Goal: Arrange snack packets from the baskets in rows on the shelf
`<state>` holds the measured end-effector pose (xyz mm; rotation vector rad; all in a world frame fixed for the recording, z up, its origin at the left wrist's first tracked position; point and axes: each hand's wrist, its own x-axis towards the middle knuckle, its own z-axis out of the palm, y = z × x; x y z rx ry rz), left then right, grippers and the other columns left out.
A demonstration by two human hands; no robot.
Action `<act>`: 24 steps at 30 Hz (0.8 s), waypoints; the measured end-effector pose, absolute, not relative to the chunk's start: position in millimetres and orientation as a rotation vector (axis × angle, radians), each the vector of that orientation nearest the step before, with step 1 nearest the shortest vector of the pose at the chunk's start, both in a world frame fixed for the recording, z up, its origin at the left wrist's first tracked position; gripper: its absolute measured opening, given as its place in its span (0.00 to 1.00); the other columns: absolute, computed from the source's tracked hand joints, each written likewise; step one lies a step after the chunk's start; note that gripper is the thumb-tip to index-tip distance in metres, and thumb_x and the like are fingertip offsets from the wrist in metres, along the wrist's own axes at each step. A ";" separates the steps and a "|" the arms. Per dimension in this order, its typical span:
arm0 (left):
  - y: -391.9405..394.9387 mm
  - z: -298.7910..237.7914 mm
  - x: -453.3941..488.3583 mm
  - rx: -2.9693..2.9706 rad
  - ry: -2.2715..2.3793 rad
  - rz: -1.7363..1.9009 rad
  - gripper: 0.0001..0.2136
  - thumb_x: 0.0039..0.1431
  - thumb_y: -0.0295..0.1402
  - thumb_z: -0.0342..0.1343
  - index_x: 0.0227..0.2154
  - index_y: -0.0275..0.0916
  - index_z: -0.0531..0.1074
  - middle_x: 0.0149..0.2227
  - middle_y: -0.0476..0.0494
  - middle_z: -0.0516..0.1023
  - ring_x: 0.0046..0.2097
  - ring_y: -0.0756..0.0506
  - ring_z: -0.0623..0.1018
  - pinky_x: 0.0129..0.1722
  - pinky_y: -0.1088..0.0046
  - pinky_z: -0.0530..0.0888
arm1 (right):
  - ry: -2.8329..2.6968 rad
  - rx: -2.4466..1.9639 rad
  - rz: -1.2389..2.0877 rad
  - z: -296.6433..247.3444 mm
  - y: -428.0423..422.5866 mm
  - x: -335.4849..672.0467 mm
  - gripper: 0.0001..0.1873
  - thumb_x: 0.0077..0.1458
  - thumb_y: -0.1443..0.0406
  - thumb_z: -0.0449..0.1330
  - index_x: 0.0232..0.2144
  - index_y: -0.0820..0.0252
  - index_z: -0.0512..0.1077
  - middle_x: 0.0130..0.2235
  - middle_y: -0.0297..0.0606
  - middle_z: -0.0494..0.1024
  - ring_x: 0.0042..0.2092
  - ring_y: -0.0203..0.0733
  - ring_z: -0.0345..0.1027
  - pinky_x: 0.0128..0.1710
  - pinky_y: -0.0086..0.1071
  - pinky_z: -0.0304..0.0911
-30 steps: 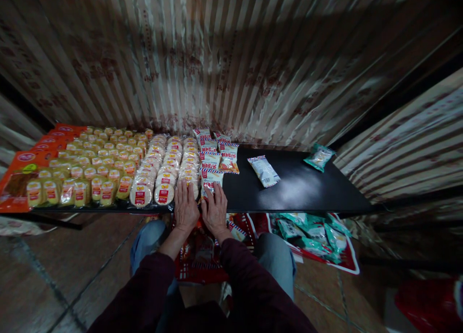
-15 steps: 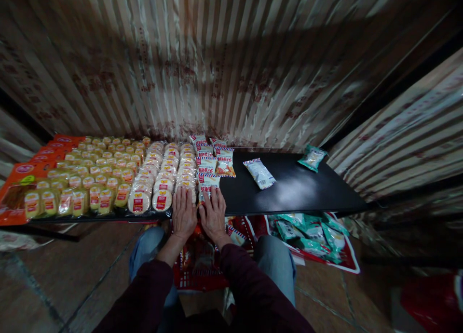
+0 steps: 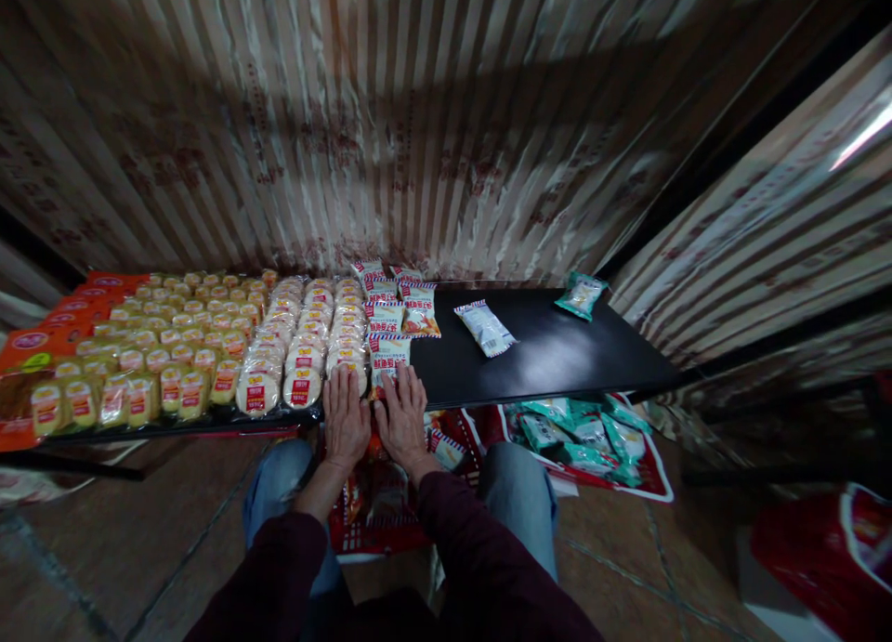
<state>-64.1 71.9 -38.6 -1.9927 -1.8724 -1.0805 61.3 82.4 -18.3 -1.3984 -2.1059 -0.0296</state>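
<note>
Resting flat on packets (image 3: pixel 388 352), fingers (image 3: pixel 400 384) outstretched: left hand (image 3: pixel 347 419), right hand (image 3: pixel 405 417); labels unreadable.

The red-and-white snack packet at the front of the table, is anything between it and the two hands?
Nothing visible is in the way. The right hand lies flat with its fingertips on the red-and-white packet. The left hand lies flat beside it, fingertips at the nearest round cracker packet.

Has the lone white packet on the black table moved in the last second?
No. The white packet lies between the green packet and the striped packets, as before.
</note>
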 end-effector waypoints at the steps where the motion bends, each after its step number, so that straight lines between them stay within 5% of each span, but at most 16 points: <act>1: 70.4 -38.7 -63.4 -1.990 -1.877 -1.082 0.28 0.62 0.30 0.42 0.63 0.31 0.45 0.65 0.31 0.49 0.67 0.39 0.44 0.63 0.49 0.52 | -2.103 -1.396 -0.031 -18.9 81.6 62.4 0.26 0.60 0.65 0.48 0.60 0.57 0.56 0.67 0.45 0.46 0.67 0.52 0.33 0.61 0.54 0.42; 9: 55.1 -34.5 -64.3 -2.026 -1.830 -1.121 0.26 0.62 0.29 0.42 0.62 0.30 0.48 0.64 0.29 0.52 0.67 0.38 0.45 0.62 0.49 0.54 | -2.037 -1.316 0.022 -20.1 59.9 74.6 0.26 0.60 0.67 0.45 0.61 0.61 0.53 0.65 0.46 0.51 0.67 0.49 0.36 0.61 0.53 0.44; 15: 9.7 -47.7 -48.4 -2.314 -1.717 -1.200 0.20 0.59 0.24 0.41 0.55 0.34 0.63 0.58 0.35 0.65 0.64 0.43 0.58 0.60 0.57 0.62 | -1.976 -1.244 0.137 -61.3 12.3 96.0 0.24 0.57 0.70 0.46 0.56 0.59 0.60 0.61 0.46 0.60 0.63 0.48 0.49 0.59 0.52 0.52; 19: -27.8 -86.1 -27.7 -2.745 -2.028 -0.813 0.21 0.55 0.21 0.42 0.49 0.38 0.69 0.50 0.39 0.74 0.54 0.46 0.72 0.54 0.67 0.69 | -2.056 -1.315 0.391 -96.7 -9.6 102.7 0.21 0.54 0.71 0.47 0.49 0.60 0.68 0.49 0.45 0.73 0.52 0.44 0.65 0.52 0.41 0.62; 24: -40.0 -117.2 -18.9 -2.910 -2.499 -0.296 0.20 0.52 0.21 0.44 0.46 0.37 0.72 0.52 0.38 0.73 0.54 0.46 0.72 0.53 0.70 0.69 | -2.308 -1.837 0.836 -112.4 -9.6 105.0 0.12 0.54 0.69 0.52 0.37 0.62 0.75 0.40 0.47 0.78 0.41 0.44 0.73 0.41 0.32 0.66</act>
